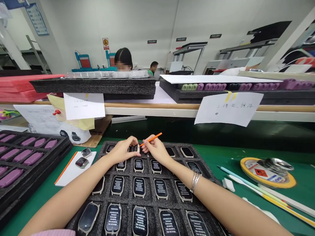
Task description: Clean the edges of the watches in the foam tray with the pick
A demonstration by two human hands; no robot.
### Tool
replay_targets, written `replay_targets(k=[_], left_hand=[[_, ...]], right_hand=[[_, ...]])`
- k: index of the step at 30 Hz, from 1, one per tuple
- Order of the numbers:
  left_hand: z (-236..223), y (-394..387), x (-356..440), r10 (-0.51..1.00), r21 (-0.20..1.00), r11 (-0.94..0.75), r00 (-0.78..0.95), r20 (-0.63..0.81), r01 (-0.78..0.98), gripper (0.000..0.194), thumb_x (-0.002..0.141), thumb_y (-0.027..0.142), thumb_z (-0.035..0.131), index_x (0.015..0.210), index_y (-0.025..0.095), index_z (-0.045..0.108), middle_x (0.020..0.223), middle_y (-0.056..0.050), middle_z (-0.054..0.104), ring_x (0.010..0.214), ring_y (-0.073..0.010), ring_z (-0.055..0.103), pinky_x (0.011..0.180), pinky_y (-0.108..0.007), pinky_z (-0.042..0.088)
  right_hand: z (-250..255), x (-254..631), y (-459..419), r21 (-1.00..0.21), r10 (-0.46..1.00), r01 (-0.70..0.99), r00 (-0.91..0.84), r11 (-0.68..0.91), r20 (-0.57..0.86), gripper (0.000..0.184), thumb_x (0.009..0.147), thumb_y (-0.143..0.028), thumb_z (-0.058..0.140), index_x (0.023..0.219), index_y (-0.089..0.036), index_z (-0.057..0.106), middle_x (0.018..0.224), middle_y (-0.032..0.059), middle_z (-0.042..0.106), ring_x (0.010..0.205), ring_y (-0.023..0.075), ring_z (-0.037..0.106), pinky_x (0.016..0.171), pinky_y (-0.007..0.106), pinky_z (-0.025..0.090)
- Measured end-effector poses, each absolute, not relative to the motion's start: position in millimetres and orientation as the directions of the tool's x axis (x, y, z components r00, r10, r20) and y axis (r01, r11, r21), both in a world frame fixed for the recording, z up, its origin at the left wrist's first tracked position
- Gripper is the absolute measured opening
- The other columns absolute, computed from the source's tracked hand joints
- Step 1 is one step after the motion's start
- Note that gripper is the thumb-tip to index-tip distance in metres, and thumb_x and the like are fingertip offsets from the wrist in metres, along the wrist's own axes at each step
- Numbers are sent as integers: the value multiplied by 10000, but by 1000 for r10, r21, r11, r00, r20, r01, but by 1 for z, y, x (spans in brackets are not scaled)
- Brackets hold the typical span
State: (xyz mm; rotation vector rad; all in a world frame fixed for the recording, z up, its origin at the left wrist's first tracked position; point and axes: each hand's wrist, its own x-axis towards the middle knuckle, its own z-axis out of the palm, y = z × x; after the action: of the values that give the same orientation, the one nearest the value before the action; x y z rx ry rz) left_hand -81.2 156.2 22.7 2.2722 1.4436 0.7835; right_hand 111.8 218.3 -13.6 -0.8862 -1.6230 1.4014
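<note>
My left hand (pixel 121 150) and my right hand (pixel 155 147) meet above the far part of a black foam tray (pixel 128 187). Rows of rounded-rectangle smartwatches (pixel 139 187) sit in its pockets, most with black screens bearing white printed text. My left fingertips grip one watch (pixel 136 148), which my fingers partly hide. My right hand pinches a thin orange stick (pixel 152 139), its lower tip by that watch's edge. A bracelet circles my right wrist.
Left of the tray lie a black tray of purple items (pixel 26 154) and a white card (pixel 73 168) holding watches. To the right are a yellow-rimmed dish (pixel 268 172) and long swabs (pixel 256 188). Beyond the green bench, foam trays rest on a shelf (pixel 197 106); a co-worker (pixel 123 57) sits behind.
</note>
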Motion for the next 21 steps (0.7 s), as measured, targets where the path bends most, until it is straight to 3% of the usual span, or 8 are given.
replay_targets(k=[7, 13, 17, 21], left_hand=[[17, 158, -80, 918, 574, -395, 287, 273, 718, 434, 783, 475, 772, 1027, 249, 492, 1049, -27, 683, 1014, -235, 689, 886, -363, 539], [25, 152, -77, 869, 474, -481, 328, 371, 738, 368, 843, 447, 714, 1091, 215, 572, 1109, -77, 600, 1057, -249, 602, 947, -403, 492], [35, 137, -64, 806, 388, -583, 447, 388, 714, 242, 959, 420, 569, 927, 217, 696, 996, -55, 589, 1009, -213, 566, 950, -363, 456], [37, 117, -53, 759, 323, -651, 580, 296, 687, 232, 878, 479, 686, 922, 258, 743, 989, -42, 625, 1004, -230, 573, 947, -385, 451]], right_hand=[[-15, 115, 217, -985, 879, -5, -451, 171, 155, 243, 987, -345, 611, 1112, -138, 632, 948, 29, 676, 733, 128, 659, 658, 290, 584], [-18, 114, 216, -983, 883, 4, -440, 185, 165, 248, 987, -347, 610, 1124, -141, 631, 972, 36, 677, 755, 135, 663, 673, 300, 588], [-17, 113, 216, -982, 881, 0, -442, 190, 171, 248, 985, -343, 615, 1125, -139, 631, 976, 37, 677, 757, 135, 663, 670, 298, 587], [-9, 120, 216, -982, 885, -19, -430, 190, 180, 246, 988, -348, 609, 1114, -139, 633, 962, 33, 677, 748, 133, 661, 673, 299, 586]])
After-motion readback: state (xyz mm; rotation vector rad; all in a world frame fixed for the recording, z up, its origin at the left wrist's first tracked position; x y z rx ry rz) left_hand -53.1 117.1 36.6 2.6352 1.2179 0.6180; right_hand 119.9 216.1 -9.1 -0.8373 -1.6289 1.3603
